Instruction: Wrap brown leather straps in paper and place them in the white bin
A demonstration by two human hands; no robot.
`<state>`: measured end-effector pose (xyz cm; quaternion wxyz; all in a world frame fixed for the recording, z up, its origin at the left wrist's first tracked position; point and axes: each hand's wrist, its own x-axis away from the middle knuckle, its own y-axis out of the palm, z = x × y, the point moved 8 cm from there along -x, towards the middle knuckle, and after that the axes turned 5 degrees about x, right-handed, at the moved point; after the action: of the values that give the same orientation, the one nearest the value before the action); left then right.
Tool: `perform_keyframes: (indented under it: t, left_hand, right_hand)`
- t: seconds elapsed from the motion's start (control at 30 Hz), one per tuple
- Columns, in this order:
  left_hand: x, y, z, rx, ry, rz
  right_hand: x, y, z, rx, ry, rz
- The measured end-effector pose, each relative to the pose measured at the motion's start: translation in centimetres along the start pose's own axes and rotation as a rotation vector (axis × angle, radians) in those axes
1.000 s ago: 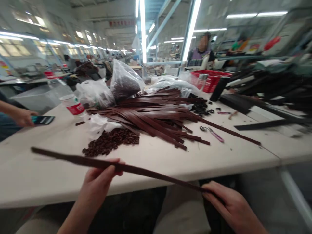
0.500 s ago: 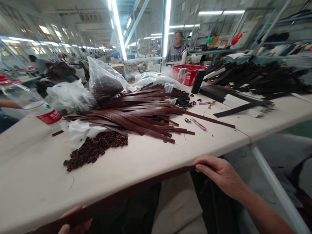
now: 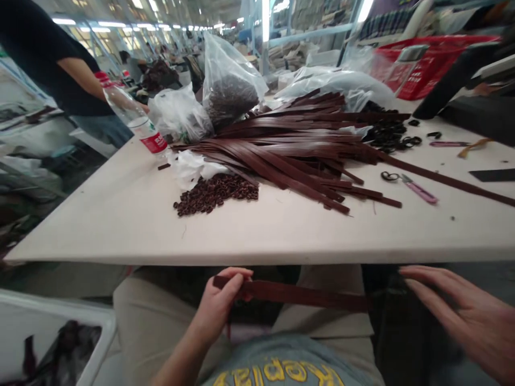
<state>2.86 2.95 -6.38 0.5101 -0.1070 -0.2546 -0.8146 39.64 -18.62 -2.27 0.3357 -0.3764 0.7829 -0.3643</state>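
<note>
My left hand (image 3: 219, 303) pinches the end of a dark brown leather strap (image 3: 298, 294) that lies across my lap below the table edge. My right hand (image 3: 462, 316) is spread flat, fingers apart, over dark material at the right, near the strap's other end; it holds nothing. On the white table (image 3: 120, 220) lies a big fan-shaped pile of the same brown straps (image 3: 298, 147). A heap of small brown loops (image 3: 213, 194) sits in front of the pile.
Pink-handled scissors (image 3: 410, 184) and black rings (image 3: 388, 135) lie right of the pile. Plastic bags (image 3: 229, 80), a water bottle (image 3: 134, 119) and a red basket (image 3: 418, 61) stand at the back. Another person in a black shirt (image 3: 48, 59) stands at the left. A white bin (image 3: 56, 338) is by my left knee.
I have lowered the strap from over the table down onto my lap. My right hand has let go of it and opened. My view has tilted down and left.
</note>
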Motion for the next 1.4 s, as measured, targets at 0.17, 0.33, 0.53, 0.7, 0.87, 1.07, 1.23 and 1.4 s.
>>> perform_keyframes:
  t: [0.17, 0.33, 0.53, 0.7, 0.87, 1.07, 1.23, 1.4]
  left_hand:
    - [-0.5, 4.4, -2.2, 0.006, -0.046, -0.178]
    - [-0.8, 3.0, -1.5, -0.01, -0.041, -0.19]
    - [-0.7, -0.4, -1.2, -0.196, -0.123, -0.127]
    - [-0.7, -0.1, -2.2, -0.187, -0.169, -0.132]
    - [-0.9, 0.6, -2.8, -0.155, -0.134, -0.082]
    - [-0.8, 1.4, -3.0, -0.134, -0.112, -0.084]
    - [-0.7, 1.7, -3.2, -0.12, -0.117, -0.103]
    - [-0.8, 2.0, -4.2, -0.095, -0.151, -0.109]
  right_hand:
    - [-0.3, 9.3, -14.0, -0.327, -0.075, -0.425]
    - [-0.2, 13.7, -16.5, -0.469, -0.001, -0.659]
    - [-0.5, 13.7, -14.9, -0.467, -0.003, -0.718]
    - [-0.8, 14.1, -14.4, -0.427, -0.018, -0.708]
    - [-0.9, 14.3, -16.7, -0.465, -0.127, -0.459]
    - [-0.2, 15.3, -19.5, -0.496, -0.214, -0.295]
    - [-0.4, 15.4, -19.7, -0.564, -0.206, -0.28]
    - [-0.4, 15.5, -19.4, -0.585, -0.228, -0.276]
